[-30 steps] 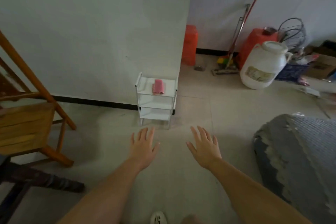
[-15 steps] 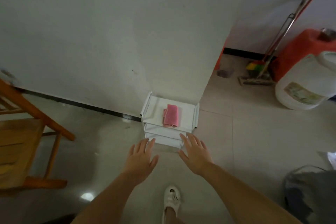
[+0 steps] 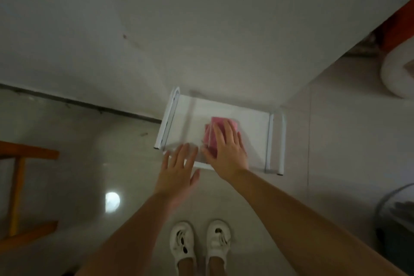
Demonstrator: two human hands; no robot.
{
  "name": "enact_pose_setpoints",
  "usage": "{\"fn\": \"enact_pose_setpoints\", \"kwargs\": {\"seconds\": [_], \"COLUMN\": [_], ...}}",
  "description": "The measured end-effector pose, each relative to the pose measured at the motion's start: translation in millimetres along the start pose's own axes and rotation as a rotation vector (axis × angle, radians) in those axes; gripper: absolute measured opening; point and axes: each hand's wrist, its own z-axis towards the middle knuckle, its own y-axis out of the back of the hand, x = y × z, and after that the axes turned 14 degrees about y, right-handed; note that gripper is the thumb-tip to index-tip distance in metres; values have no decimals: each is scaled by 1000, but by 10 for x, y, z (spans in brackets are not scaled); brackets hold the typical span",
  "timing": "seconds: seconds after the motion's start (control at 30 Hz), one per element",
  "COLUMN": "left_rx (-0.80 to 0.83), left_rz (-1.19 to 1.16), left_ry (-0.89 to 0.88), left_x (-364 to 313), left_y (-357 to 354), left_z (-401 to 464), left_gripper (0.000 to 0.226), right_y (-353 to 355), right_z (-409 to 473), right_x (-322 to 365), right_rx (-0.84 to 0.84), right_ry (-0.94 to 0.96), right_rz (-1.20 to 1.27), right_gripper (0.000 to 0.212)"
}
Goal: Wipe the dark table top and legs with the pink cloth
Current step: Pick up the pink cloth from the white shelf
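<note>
Fetching comes first, by the look of it: the pink cloth [image 3: 218, 134] lies folded on the top tier of a small white shelf [image 3: 251, 123] that stands against the wall [image 3: 156, 29], and no wiping can start until it is in hand; the right hand [image 3: 227, 152] lies flat on the cloth's near part, fingers [image 3: 220, 135] straight and spread, pressing and not yet curled round it; the left hand [image 3: 178, 171] hovers just left of the right one, over the shelf's front edge, fingers released and holding nothing. The next move, as a judgement, calls for the right fingers to close on the folded layers together so the cloth lifts in one piece, then a turn away to find the dark table, which is not in view. Of containers, the shelf's top tier holds only the cloth; its lower tiers are hidden from above; right of the shelf, a white jug [image 3: 398, 74] shows only in part, contents unseen. Left of the shelf stands a wooden chair [image 3: 18, 186]; below it, two white shoes [image 3: 181, 240].
</note>
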Motion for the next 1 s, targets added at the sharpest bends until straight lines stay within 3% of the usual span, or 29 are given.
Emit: {"fn": "enact_pose_setpoints", "kwargs": {"seconds": [0.2,0.3,0.47,0.63,0.83,1.0], "left_rx": [-109,-41,73,46,-97,-264], "left_rz": [11,68,67,-25,-73,-200], "left_ry": [-106,-109,-112,88,366,806], "left_x": [122,121,126,238,481,352], "left_y": [-263,-193,330,1060,1500,1543], "left_z": [45,53,-150,-877,-1829,-2866], "left_gripper": [59,60,53,55,52,58], "right_y": [-298,-175,275,839,1198,1206], "right_z": [2,17,-39,-369,-618,-784], "right_x": [-146,-229,-211,288,1104,1544], "right_rx": [-101,-103,-17,14,-6,90], "right_ry": [66,168,185,334,753,1077], "right_rz": [-70,-68,-19,-55,107,155], "right_gripper": [58,44,41,44,33,38]}}
